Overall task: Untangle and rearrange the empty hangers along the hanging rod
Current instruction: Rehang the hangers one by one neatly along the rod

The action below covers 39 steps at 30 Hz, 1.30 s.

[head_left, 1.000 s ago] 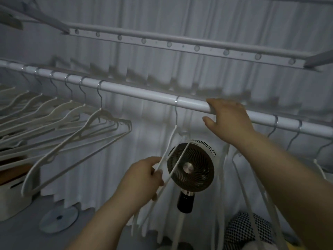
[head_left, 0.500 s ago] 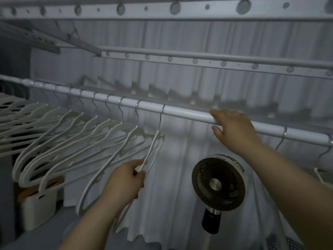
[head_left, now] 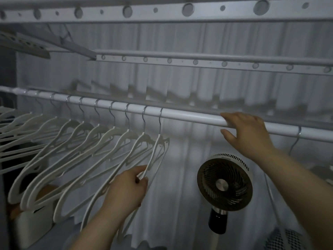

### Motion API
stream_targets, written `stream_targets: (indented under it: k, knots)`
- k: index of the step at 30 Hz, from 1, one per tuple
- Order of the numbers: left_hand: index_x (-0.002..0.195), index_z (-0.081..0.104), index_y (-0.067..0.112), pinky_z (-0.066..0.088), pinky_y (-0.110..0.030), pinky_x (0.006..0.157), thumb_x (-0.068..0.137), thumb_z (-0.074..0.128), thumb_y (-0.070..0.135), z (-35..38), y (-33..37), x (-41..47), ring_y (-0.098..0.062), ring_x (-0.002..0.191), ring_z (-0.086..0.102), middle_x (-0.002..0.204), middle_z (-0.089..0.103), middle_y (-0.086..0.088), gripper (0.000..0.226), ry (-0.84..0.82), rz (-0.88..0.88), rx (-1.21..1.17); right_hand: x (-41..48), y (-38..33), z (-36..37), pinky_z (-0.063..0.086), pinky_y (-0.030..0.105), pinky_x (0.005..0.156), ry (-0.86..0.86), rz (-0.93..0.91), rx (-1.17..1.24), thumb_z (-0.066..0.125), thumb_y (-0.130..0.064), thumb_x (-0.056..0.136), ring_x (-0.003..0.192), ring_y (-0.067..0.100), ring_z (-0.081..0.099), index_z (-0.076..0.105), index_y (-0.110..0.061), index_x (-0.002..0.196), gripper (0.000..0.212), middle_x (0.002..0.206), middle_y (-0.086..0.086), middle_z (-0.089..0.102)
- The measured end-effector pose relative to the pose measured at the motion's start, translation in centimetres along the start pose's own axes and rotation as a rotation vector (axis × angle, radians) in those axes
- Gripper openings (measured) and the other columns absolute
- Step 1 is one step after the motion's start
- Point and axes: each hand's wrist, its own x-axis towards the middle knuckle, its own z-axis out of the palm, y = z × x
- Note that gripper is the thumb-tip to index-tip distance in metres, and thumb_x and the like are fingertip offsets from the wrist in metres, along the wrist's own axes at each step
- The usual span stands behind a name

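Head view: left hand [head_left: 126, 190] pinches one hanger [head_left: 155, 155]; right hand [head_left: 246, 134] grips rod [head_left: 189, 115]; one fan [head_left: 224, 184].

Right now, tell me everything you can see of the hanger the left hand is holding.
The hanger is thin, white and plastic-looking, with a metal hook over the white rod. It is the rightmost of the packed row, seen almost edge-on, its body swung leftward off vertical. The left hand pinches its lower arm. Whether it touches the next hanger is unclear.
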Motion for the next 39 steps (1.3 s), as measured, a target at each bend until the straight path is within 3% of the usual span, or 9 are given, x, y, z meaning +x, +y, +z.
stream_targets:
  k: [12,16,20,24,26,28,30,35,39]
  knots:
    - [0.126,0.052,0.024,0.043,-0.010,0.045,0.091,0.048,0.020,0.0,0.0,-0.2,-0.003,0.032,0.050,0.060,0.058,-0.002,0.035,-0.033,0.031,-0.009,-0.2,-0.3,-0.3,0.030,0.045,0.100,-0.017,0.012,-0.010,0.063,-0.017,0.083,0.110,0.036,0.054,0.054,-0.009,0.125,0.044,0.119,0.016,0.061]
    - [0.128,0.048,0.029,0.048,-0.026,0.080,0.089,0.049,0.039,-0.6,0.5,-0.6,-0.015,0.089,0.064,0.093,0.064,0.003,0.040,0.044,0.058,0.156,-0.2,0.0,-0.7,0.027,0.043,0.102,-0.064,0.016,-0.012,0.061,-0.020,0.084,0.115,0.034,0.051,0.050,-0.010,0.129,0.047,0.124,0.015,0.058]
    - [0.126,0.052,0.023,0.041,-0.026,0.087,0.087,0.054,0.037,-1.1,1.8,-1.3,-0.015,0.111,0.054,0.115,0.062,0.004,0.042,0.193,0.247,0.207,-0.6,0.6,-1.2,0.034,0.047,0.100,-0.017,-0.014,-0.005,0.056,-0.032,0.081,0.108,0.036,0.057,0.055,-0.005,0.123,0.049,0.117,0.016,0.063]
    - [0.107,0.066,0.022,0.038,-0.010,0.072,0.081,0.057,0.039,0.6,4.3,-2.8,-0.001,0.085,0.053,0.085,0.057,0.023,0.032,0.202,0.364,0.002,-1.4,2.6,-2.7,0.043,0.054,0.088,0.096,-0.054,-0.060,0.039,-0.036,0.073,0.088,0.039,0.065,0.063,-0.001,0.108,0.056,0.097,0.020,0.069]
    - [0.092,0.065,0.033,0.038,-0.004,0.061,0.084,0.062,0.026,2.6,6.0,-3.8,0.004,0.069,0.054,0.074,0.055,0.022,0.011,0.088,0.336,-0.088,-2.0,4.4,-3.9,0.041,0.053,0.092,0.112,-0.004,-0.095,0.038,-0.037,0.074,0.094,0.040,0.062,0.062,-0.001,0.111,0.056,0.103,0.021,0.067]
    - [0.077,0.056,0.041,0.040,0.000,0.061,0.083,0.061,0.023,5.5,7.7,-5.0,0.011,0.068,0.055,0.070,0.056,0.018,0.021,-0.061,0.329,-0.135,-3.0,6.4,-5.3,0.033,0.048,0.101,0.085,0.099,-0.100,0.043,-0.037,0.076,0.109,0.039,0.054,0.056,-0.003,0.120,0.057,0.118,0.020,0.061]
    - [0.088,0.059,0.033,0.041,-0.003,0.066,0.082,0.061,0.028,8.4,9.3,-6.5,0.011,0.073,0.055,0.077,0.058,0.016,0.007,-0.187,0.320,-0.151,-3.9,8.4,-6.2,0.023,0.040,0.106,0.028,0.186,-0.106,0.049,-0.035,0.082,0.122,0.035,0.045,0.048,-0.007,0.129,0.055,0.131,0.017,0.052]
    - [0.135,0.035,0.030,0.028,-0.014,0.093,0.078,0.055,0.057,14.4,12.9,-10.2,-0.004,0.124,0.038,0.133,0.041,0.015,0.066,-0.279,0.422,0.041,-5.5,12.1,-7.3,0.023,0.035,0.105,-0.170,0.195,-0.101,0.052,-0.029,0.090,0.124,0.030,0.043,0.042,-0.011,0.133,0.048,0.134,0.013,0.050]
    - [0.140,0.025,0.031,0.036,-0.022,0.100,0.086,0.053,0.042,17.2,14.5,-11.1,-0.009,0.124,0.045,0.140,0.041,0.012,0.062,-0.282,0.398,0.100,-6.0,13.2,-7.6,0.022,0.034,0.107,-0.215,0.091,-0.110,0.050,-0.032,0.090,0.126,0.027,0.040,0.039,-0.015,0.134,0.049,0.137,0.009,0.046]
